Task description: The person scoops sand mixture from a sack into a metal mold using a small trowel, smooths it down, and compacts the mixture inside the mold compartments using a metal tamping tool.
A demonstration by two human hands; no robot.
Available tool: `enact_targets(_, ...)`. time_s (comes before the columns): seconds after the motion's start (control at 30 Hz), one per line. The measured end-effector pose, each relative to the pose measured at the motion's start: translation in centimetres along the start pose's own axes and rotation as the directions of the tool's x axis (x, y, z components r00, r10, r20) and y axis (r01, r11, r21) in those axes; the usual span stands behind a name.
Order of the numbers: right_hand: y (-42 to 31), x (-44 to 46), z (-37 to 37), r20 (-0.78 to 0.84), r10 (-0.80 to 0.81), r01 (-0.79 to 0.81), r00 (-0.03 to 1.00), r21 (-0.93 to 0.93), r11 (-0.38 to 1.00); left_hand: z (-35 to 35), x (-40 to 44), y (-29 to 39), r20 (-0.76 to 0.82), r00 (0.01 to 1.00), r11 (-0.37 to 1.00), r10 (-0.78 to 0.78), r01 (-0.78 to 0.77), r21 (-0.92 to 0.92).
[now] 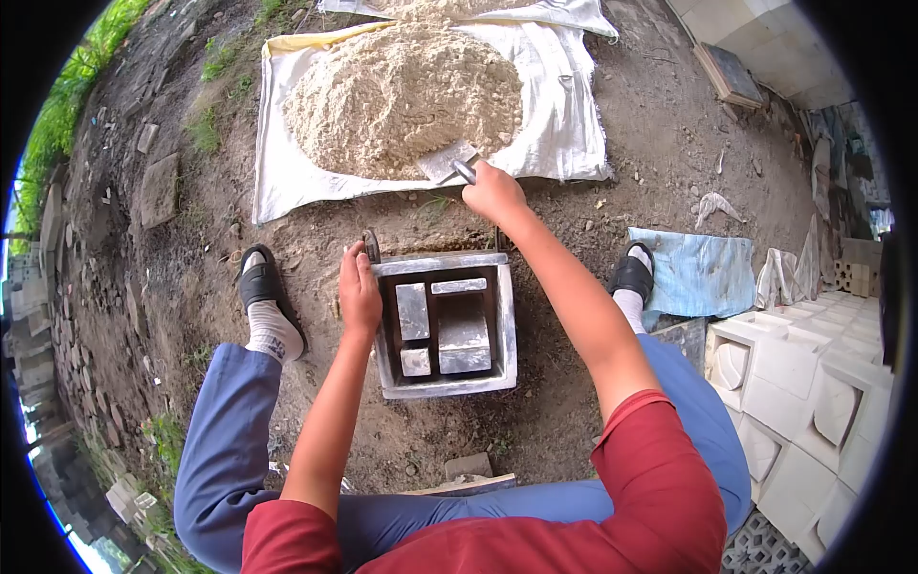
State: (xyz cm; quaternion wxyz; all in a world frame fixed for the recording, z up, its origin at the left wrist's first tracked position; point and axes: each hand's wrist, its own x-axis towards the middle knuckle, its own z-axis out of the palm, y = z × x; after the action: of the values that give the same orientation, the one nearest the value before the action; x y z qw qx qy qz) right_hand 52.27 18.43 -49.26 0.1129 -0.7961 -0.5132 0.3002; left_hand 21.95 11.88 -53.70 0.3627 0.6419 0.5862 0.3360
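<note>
My right hand [495,195] is closed around the handle of a trowel [448,163]. The trowel's flat metal blade touches the near edge of a pale, sandy mix [402,96] heaped on a white woven sack [564,105]. Between my feet stands a square metal block mould [510,335], with rectangular cores inside and dark gaps between them. My left hand [360,298] lies along the mould's left wall, fingers stretched out, close to an upright metal handle [372,247] at the far left corner.
Stacked white moulded blocks [789,383] stand at the right, beside a blue sheet [703,273] on the dirt. A second sack [583,14] with more mix lies beyond the first. Flat stones [161,191] lie at the left, and a wooden board [729,75] leans back right.
</note>
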Motion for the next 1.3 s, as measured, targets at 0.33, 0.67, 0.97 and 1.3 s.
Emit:
enact_targets(0.33, 2.7, 0.9, -5.5, -0.020, -0.189, 0.189, 0.982, 0.196, 0.962, 0.2, 0.1, -0.3, -0.030, 0.997, 0.994, 0.074, -0.072, 0.080)
enact_targets(0.67, 3.6, 1.8, -6.2, 0.253, -0.162, -0.131, 0.954, 0.834, 0.536, 2.3, 1.0, 9.1, 0.264, 0.819, 0.742, 0.510, -0.574, 0.347)
enact_targets(0.97, 1.8, 7.6, -3.7, 0.261, 0.005, -0.220, 0.965, 0.802, 0.555, 8.5, 2.4, 10.5, 0.401, 0.837, 0.737, 0.373, -0.530, 0.420)
enact_targets(1.3, 6.3, 7.5, -0.8, 0.033, -0.016, -0.011, 0.999, 0.678, 0.735, 8.8, 2.1, 10.4, 0.385, 0.855, 0.748, 0.347, -0.500, 0.436)
